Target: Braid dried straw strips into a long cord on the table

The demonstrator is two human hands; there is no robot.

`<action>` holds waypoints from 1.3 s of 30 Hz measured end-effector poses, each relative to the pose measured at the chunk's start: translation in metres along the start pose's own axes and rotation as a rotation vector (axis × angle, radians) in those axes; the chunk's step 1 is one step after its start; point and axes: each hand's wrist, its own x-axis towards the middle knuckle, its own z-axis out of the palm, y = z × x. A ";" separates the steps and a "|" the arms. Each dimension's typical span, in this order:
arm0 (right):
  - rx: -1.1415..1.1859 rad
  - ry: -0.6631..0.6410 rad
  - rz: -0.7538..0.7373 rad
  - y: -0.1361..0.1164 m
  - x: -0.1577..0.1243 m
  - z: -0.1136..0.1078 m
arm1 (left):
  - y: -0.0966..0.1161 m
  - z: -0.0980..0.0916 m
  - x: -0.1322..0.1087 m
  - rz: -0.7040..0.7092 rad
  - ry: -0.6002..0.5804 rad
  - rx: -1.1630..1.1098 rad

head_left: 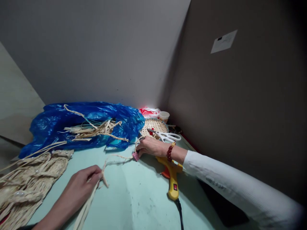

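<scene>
My left hand is closed in a pinch on pale raffia strands, whose loose ends hang toward the table's front edge. From it a thin twisted cord stretches right to a small pink piece. My right hand has its fingertips closed at that pink piece; what kind of thing it is does not show. Beneath my right wrist lies a yellow glue gun with a black cable. White-handled scissors rest just beyond the hand, partly over a round woven basket.
A blue plastic bag at the back left holds a bundle of raffia. Woven straw work lies at the left. A paper cup and a red-white packet stand by the wall. Right, a dark flat object lies under my arm.
</scene>
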 end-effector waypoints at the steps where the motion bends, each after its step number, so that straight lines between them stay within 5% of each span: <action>1: 0.000 0.001 0.001 0.001 0.000 0.001 | 0.007 0.003 0.007 0.024 -0.025 -0.003; 5: 0.002 0.011 0.008 0.003 0.000 0.003 | 0.020 -0.003 0.037 0.027 0.075 0.009; 11: 0.046 0.021 0.013 0.003 -0.002 0.004 | 0.027 -0.061 0.064 0.001 0.399 0.022; 14: 0.077 0.021 0.003 0.003 -0.003 0.004 | 0.038 -0.072 0.065 0.041 0.480 -0.010; 16: 0.094 0.024 -0.006 0.001 -0.005 0.004 | 0.047 -0.061 0.063 0.086 0.439 -0.022; 24: 0.108 0.052 -0.002 -0.005 -0.008 0.002 | 0.059 0.034 0.069 0.259 -0.004 0.138; 39: 0.081 0.066 0.014 -0.001 -0.005 0.006 | 0.079 0.032 0.097 0.329 -0.420 0.511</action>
